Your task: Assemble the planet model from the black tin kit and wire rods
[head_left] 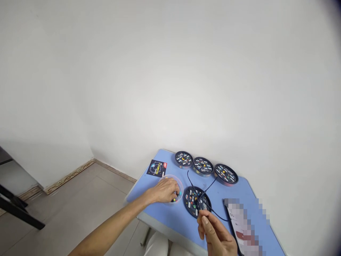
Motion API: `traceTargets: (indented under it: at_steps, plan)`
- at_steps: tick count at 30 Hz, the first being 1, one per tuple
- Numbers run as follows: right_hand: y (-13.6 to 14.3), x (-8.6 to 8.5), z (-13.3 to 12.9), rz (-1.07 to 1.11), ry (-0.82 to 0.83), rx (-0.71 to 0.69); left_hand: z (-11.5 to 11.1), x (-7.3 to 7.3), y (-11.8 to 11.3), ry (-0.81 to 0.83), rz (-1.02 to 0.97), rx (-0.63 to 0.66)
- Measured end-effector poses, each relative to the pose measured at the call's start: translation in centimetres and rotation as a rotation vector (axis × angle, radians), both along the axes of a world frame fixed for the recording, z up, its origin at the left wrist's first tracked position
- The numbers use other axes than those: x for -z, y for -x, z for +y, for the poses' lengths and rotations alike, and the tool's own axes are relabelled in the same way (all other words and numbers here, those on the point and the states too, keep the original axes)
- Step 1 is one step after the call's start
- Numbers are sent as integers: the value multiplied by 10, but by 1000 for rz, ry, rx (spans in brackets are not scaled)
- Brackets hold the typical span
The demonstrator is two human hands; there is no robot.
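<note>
My left hand [167,190] reaches down into a clear round bowl [181,183] that holds small coloured beads [174,200]. Its fingers are bent together inside the bowl; what is between them is hidden. Between thumb and forefinger, my right hand [214,233] pinches a thin black cord [197,195] near the table's front. One end of the cord sticks up, and other lengths of it cross over a round black lid [190,206] printed with planets and labels and run right toward a phone-like device.
Three round tins [183,159] with dark printed lids stand in a row along the wall. A dark printed card [157,168] lies at the back left of the blue table [170,224]. A black-edged device [234,227], partly blurred, lies at the right. Black furniture legs [21,209] stand on the floor at left.
</note>
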State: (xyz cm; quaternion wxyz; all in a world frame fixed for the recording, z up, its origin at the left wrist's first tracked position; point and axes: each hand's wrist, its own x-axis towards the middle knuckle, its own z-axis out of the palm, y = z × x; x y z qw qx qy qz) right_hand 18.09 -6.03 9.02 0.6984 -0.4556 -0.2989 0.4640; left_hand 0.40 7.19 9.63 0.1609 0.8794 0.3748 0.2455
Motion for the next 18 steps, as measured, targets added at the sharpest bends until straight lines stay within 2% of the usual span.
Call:
traceTargets:
  at_steps: [3, 7, 10, 13, 18]
  plan:
    - [3, -2, -3, 55, -14, 28, -12, -11, 0, 49, -103, -10]
    - [-1, 1, -3, 33, -9, 6, -43, -28, 1, 135, -263, -61]
    - [-1, 2, -2, 23, -34, -31, -70, -37, 3, 373, -548, -24]
    - [4, -3, -3, 47, -30, -77, -91, -41, 3, 541, -770, -20]
    - [17, -14, -8, -1, -21, -186, -109, -41, 1, 618, -902, -91]
